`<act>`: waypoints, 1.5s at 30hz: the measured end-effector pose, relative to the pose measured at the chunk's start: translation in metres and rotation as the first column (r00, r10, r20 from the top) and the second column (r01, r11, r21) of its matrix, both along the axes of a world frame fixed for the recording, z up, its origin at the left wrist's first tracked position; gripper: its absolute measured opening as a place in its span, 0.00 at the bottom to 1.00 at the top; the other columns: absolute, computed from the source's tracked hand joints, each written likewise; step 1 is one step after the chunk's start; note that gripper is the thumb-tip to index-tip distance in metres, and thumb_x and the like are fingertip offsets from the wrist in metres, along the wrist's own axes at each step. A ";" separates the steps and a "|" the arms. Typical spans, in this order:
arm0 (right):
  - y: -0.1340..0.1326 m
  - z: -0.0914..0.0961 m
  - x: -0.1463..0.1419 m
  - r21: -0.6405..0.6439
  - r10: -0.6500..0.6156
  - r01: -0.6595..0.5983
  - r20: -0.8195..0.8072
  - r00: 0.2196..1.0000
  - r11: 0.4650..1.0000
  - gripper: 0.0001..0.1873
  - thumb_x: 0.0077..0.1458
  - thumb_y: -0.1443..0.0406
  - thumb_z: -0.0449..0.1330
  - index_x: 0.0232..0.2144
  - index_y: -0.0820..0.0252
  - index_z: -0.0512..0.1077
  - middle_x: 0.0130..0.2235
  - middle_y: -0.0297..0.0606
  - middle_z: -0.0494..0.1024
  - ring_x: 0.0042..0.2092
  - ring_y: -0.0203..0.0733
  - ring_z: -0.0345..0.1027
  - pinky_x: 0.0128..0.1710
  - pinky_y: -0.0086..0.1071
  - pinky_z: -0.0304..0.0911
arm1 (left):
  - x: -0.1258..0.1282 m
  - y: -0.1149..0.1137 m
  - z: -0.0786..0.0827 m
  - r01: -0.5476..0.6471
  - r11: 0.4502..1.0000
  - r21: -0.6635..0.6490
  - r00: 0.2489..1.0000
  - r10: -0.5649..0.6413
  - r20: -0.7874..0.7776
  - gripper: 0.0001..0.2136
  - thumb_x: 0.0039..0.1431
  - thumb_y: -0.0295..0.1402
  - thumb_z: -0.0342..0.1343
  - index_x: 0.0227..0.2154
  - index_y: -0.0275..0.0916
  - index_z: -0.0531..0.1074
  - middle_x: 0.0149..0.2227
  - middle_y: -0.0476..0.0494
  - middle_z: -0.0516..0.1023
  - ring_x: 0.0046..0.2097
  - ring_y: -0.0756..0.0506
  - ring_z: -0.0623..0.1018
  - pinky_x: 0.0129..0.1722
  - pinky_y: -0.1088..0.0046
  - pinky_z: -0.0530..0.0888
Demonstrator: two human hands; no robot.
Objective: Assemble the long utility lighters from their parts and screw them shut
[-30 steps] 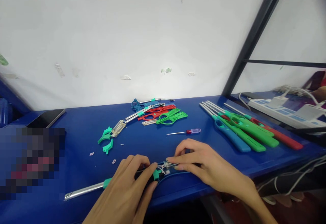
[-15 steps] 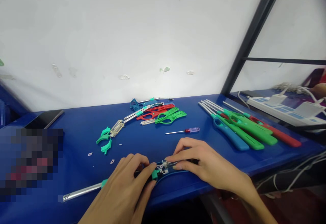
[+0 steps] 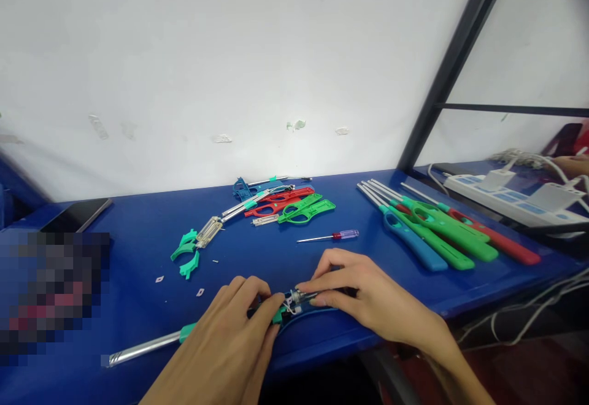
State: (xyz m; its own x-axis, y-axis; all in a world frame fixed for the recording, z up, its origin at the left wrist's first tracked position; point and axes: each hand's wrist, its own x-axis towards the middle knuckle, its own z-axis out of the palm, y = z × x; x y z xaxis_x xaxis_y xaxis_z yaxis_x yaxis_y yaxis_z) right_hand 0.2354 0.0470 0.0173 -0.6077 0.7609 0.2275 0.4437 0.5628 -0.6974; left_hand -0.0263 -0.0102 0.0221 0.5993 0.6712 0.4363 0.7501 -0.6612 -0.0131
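Note:
A long-nosed lighter (image 3: 151,346) lies opened near the front edge of the blue table (image 3: 138,239), its silver tube pointing left and a teal collar at its base. My left hand (image 3: 230,343) pinches the lighter's body just right of the collar. My right hand (image 3: 363,294) presses fingers closed over the clear inner part with thin wires (image 3: 294,300) at the lighter's middle. Both hands touch the same lighter, fingertips almost meeting.
Loose lighter shells in red, green and blue (image 3: 285,202) lie mid-table, with teal trigger pieces (image 3: 186,251) to their left. A small screwdriver (image 3: 329,236) lies beyond my right hand. Several finished lighters (image 3: 432,233) sit at right, a power strip (image 3: 510,199) behind them. A phone (image 3: 76,215) rests far left.
The view has shifted slightly. My fingers have drawn a little closer together on the lighter; everything else on the table stays put.

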 end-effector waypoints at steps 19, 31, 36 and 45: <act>-0.002 0.001 0.000 0.016 -0.011 0.011 0.004 1.000 1.000 0.13 0.69 0.63 0.67 0.53 0.44 0.84 0.43 0.34 0.79 0.46 0.40 0.76 0.48 0.30 0.68 | 0.004 0.004 -0.002 0.027 0.986 -0.166 0.988 -0.001 0.157 0.20 0.70 0.23 0.46 0.54 0.48 0.77 0.45 0.46 0.79 0.43 0.44 0.81 0.44 0.67 0.84; -0.002 0.001 -0.002 0.022 -0.012 0.012 0.018 1.000 1.000 0.13 0.69 0.64 0.66 0.53 0.45 0.84 0.43 0.33 0.79 0.46 0.38 0.75 0.49 0.29 0.66 | 0.005 0.005 0.001 0.024 0.977 -0.212 0.982 0.016 0.186 0.19 0.72 0.25 0.46 0.53 0.48 0.78 0.46 0.47 0.79 0.44 0.44 0.80 0.44 0.67 0.83; -0.004 0.001 -0.001 0.101 -0.002 -0.003 0.048 0.999 0.995 0.13 0.72 0.63 0.62 0.54 0.48 0.83 0.43 0.34 0.80 0.46 0.39 0.75 0.48 0.30 0.66 | 0.004 0.003 -0.004 -0.016 0.979 -0.204 0.985 0.051 0.167 0.19 0.72 0.26 0.47 0.56 0.51 0.76 0.48 0.49 0.79 0.47 0.43 0.80 0.47 0.63 0.83; -0.005 0.000 0.000 0.174 0.011 -0.012 0.008 1.000 0.985 0.14 0.74 0.63 0.59 0.55 0.50 0.82 0.48 0.35 0.80 0.49 0.39 0.75 0.51 0.30 0.67 | 0.002 0.002 -0.007 -0.031 0.982 -0.188 0.988 0.059 0.142 0.19 0.73 0.28 0.47 0.60 0.54 0.72 0.48 0.51 0.80 0.47 0.44 0.82 0.51 0.60 0.83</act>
